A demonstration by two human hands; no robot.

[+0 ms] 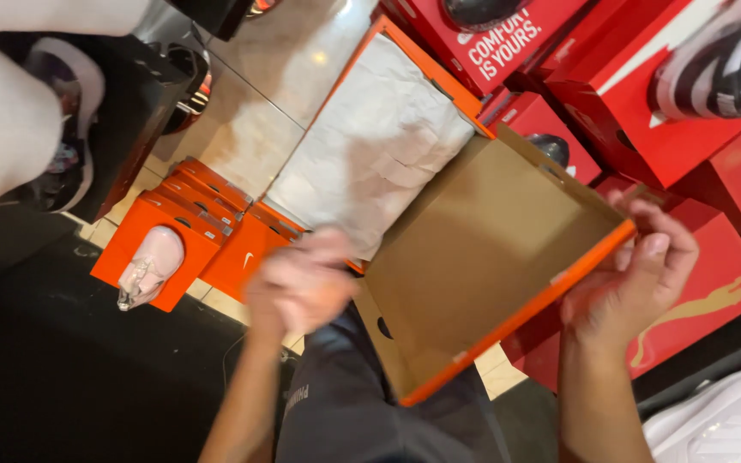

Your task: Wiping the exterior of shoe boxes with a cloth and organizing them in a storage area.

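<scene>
1. An open orange shoe box point(439, 214) is in the middle of the view, with its brown cardboard lid point(482, 257) swung open toward the person and its tray full of white wrapping paper point(370, 137) on the far side.
2. The lid lies between the two hands: the left hand point(302, 283) is at its near left corner, and the right hand point(632, 274) is at its right corner.
3. The right hand is partly closed on the lid. Its fingers point(666, 236) curl over the orange rim at the corner, and the thumb side rests against the outer edge, so it grips the lid there.
4. The left hand is blurred. It is just beside the place where the lid meets the tray, and it looks loosely closed, but I cannot tell if it holds the box or only touches it.
5. Left of the shoe box, several small orange boxes point(207, 223) stand in a row on the tiled floor point(242, 129), and one of them carries a pale shoe point(149, 266) on top.
6. Right of the shoe box and behind it, red shoe boxes point(696, 111) are stacked, with a black and white shoe point(722, 60) lying on one of them.
7. Below the shoe box, the person's dark shirt point(362, 403) is visible between the forearms.
</scene>
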